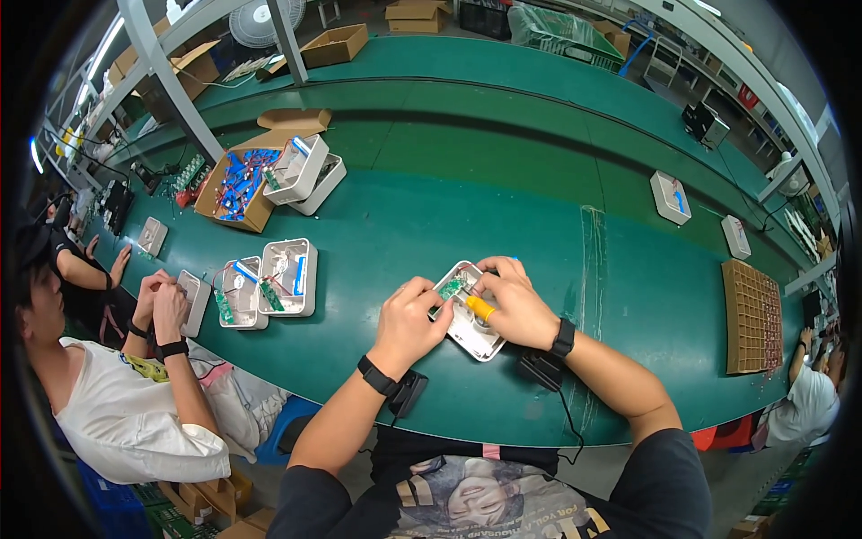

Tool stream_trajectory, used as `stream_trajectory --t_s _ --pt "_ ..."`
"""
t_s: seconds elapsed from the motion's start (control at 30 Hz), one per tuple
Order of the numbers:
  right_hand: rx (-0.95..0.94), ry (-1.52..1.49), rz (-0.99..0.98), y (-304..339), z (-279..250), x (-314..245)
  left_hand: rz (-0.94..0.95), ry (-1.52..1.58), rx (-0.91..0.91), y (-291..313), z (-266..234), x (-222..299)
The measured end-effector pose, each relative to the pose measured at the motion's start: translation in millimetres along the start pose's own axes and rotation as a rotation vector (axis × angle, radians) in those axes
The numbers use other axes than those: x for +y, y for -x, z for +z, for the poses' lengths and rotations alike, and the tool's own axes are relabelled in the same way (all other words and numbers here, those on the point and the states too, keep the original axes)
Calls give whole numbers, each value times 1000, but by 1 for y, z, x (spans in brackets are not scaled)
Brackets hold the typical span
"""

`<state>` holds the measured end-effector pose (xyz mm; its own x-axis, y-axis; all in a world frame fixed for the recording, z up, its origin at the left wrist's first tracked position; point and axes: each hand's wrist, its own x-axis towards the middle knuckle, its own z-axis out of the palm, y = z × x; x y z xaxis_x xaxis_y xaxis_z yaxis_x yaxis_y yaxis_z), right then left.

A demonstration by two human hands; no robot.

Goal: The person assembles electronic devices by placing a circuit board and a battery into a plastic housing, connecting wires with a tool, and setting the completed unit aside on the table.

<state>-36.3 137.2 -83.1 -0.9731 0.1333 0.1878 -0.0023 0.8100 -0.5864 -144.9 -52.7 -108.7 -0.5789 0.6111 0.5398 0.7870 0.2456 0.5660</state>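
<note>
A white plastic housing (478, 343) lies tilted on the green bench in front of me. Inside its far end sits a green circuit board (452, 287). My left hand (411, 322) closes its fingers on the housing's left edge, beside the board. From the other side my right hand (514, 305) reaches over the housing, its fingers bent together near the board. A yellow finger cot (480, 309) covers one of its digits. What the right fingertips hold is hidden. Both wrists wear black bands.
White housings with boards and blue batteries (289, 277) stand left, near a carton of blue batteries (242, 184). A co-worker (148, 395) handles another housing at left. A brown partitioned box (752, 316) lies right. Black devices (540, 368) with cables sit by my wrists.
</note>
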Motion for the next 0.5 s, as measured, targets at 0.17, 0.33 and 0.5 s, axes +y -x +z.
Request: stream_trajectory --t_s 0.17,0.33,0.5 --pt "163 133 -100 0 -6 -3 -16 -2 3 2 -1 -3" --pt "117 3 -5 0 -16 -14 1 2 14 2 -2 -3" --pt "37 -53 1 -1 -11 -10 -16 -9 11 0 -2 1"
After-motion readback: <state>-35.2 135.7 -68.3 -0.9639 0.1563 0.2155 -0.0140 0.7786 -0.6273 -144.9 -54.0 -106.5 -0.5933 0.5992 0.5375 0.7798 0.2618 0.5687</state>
